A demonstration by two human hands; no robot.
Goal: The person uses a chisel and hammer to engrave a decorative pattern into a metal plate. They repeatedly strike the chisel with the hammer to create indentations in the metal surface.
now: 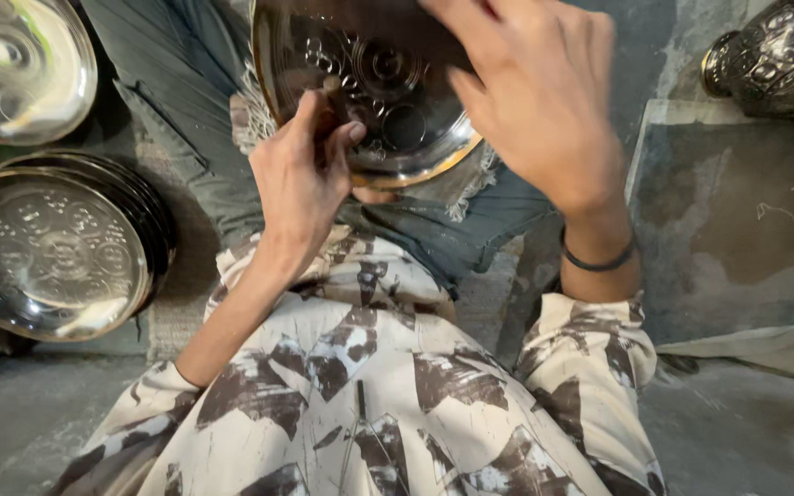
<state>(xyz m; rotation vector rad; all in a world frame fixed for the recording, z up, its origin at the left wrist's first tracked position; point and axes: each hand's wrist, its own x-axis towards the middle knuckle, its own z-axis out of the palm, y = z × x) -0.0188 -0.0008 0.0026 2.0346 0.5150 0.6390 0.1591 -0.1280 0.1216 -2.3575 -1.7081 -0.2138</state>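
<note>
A round engraved metal plate point(388, 110) with a brass-coloured rim rests on my lap, over frayed grey jeans point(186, 83). My left hand point(300, 174) is closed round a small brown tool point(331, 90) whose tip meets the plate's patterned face. My right hand point(535, 101) lies over the plate's upper right part, its fingers curled on the far rim. A dark band point(599, 262) circles my right wrist. The plate's upper edge is hidden by that hand.
A stack of similar engraved plates point(57, 248) lies at the left, with another shiny plate point(20, 64) above it. An ornate dark metal vessel point(774, 55) stands at the top right beside a worn stone slab point(737, 202). The floor is grey concrete.
</note>
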